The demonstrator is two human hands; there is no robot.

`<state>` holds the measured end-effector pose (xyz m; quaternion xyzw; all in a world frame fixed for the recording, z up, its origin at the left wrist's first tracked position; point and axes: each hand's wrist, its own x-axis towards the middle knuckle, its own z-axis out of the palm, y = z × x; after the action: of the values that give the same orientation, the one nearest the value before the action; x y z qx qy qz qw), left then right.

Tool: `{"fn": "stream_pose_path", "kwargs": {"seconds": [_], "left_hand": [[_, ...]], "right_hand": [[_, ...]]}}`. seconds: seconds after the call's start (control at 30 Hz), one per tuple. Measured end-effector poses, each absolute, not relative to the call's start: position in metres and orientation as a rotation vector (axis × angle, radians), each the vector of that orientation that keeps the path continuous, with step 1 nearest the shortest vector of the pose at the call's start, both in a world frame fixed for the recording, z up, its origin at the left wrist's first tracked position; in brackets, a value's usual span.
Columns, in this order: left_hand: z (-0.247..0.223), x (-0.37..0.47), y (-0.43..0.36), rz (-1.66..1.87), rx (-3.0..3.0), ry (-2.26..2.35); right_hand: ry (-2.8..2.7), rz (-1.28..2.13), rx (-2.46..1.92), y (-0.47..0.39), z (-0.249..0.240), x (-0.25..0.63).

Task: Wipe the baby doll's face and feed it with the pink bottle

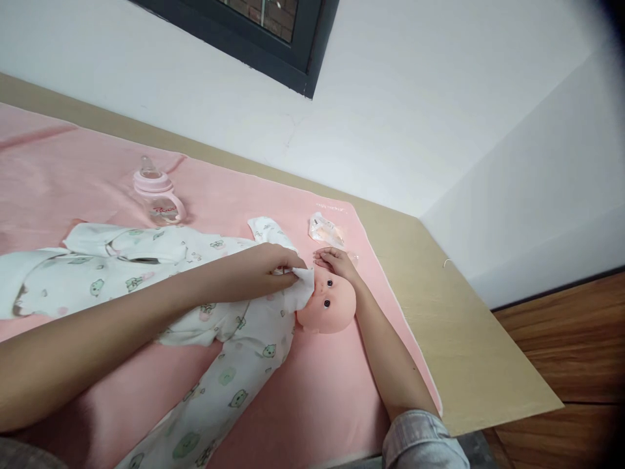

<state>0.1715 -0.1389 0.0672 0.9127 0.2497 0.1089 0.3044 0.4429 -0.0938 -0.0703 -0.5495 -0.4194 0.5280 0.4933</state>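
Observation:
A baby doll [334,309] lies on its back on a pink blanket [312,410], its head toward the right. It wears a white outfit [254,335] printed with small green and pink figures. My left hand [273,270] reaches across the doll's chest and pinches a white cloth [305,286] against its mouth and chin. Whether this cloth is separate from the outfit's collar I cannot tell. Beyond the doll's head, my right hand [336,262] rests with fingers stretched out, close to the far side of the face. Just past those fingers lies a small clear plastic packet [326,229].
A baby bottle [161,205] with a pink collar and handle stands on the blanket at the far left. The wooden table [454,339] shows along the back and right edges. Behind it rise a white wall [381,117] and a dark window frame [305,65].

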Motion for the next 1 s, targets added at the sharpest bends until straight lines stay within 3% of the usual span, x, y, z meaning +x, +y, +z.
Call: {"fn": "stream_pose_path", "kwargs": {"seconds": [1.0], "left_hand": [[0.046, 0.183, -0.139, 0.465, 2.726, 0.664]], "right_hand": [[-0.988, 1.287, -1.344, -0.093, -0.068, 0.442]]}}
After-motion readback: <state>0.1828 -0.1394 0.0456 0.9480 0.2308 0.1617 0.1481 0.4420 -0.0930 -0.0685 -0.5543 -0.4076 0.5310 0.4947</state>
